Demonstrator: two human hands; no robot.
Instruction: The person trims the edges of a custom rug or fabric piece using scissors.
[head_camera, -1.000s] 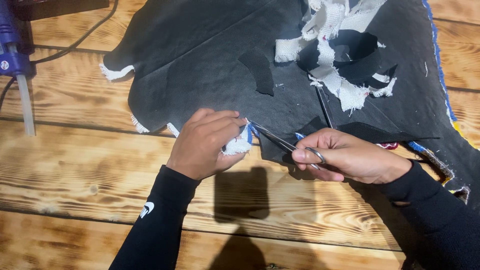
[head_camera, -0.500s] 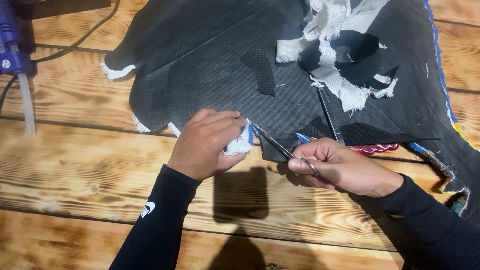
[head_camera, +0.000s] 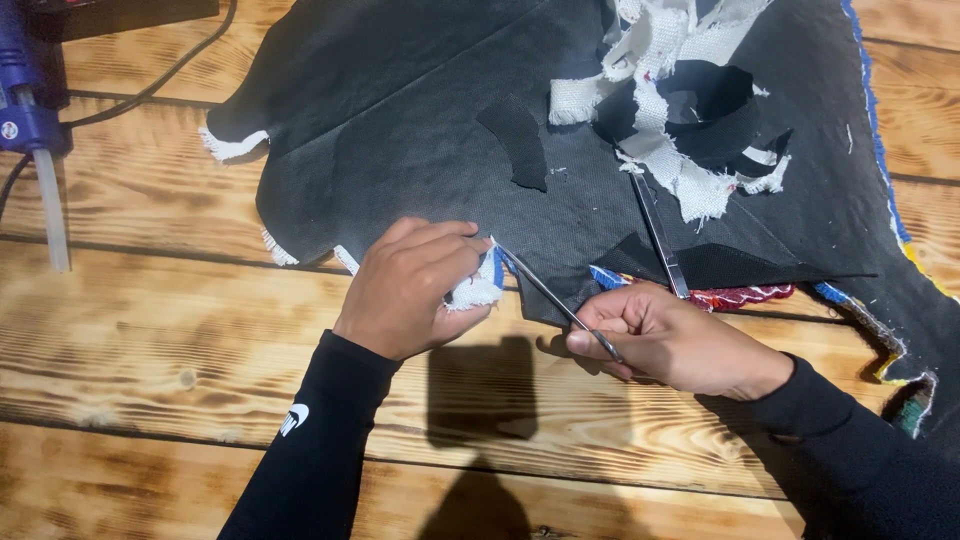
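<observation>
- Near the middle of the wooden desk (head_camera: 150, 330), the left hand (head_camera: 410, 285) pinches the frayed white-and-blue edge of fabric (head_camera: 478, 288) between thumb and curled fingers, holding it just off the planks
- the right hand (head_camera: 670, 335) is closed round the handle loops of thin metal scissors (head_camera: 545, 290); one blade runs up and left to the pinched edge, the other (head_camera: 660, 235) points up towards the far edge of the desk, so the blades stand wide apart
- the large black fabric sheet (head_camera: 430, 130) covers most of the far half of the desk and runs off toward its right edge; its near border is cut in an irregular outline with white frayed tufts showing at the left
- a heap of white woven scraps (head_camera: 680, 110), mixed with curled black offcuts, lies on the sheet toward the far edge, just beyond the tip of the raised blade
- a small curved black offcut (head_camera: 518, 140) lies flat on the sheet, apart from the heap and beyond the left hand
- coloured embroidered trim (head_camera: 740, 296) in red and blue peeks out under the sheet right beside the right hand's knuckles, and a blue-and-yellow border follows the sheet's right side
- at the far left corner of the desk a blue glue gun (head_camera: 25, 100) with a clear stick rests beside a dark cable (head_camera: 150, 85), well apart from both hands
- both forearms wear black sleeves, and a dark shadow lies on the planks between them
</observation>
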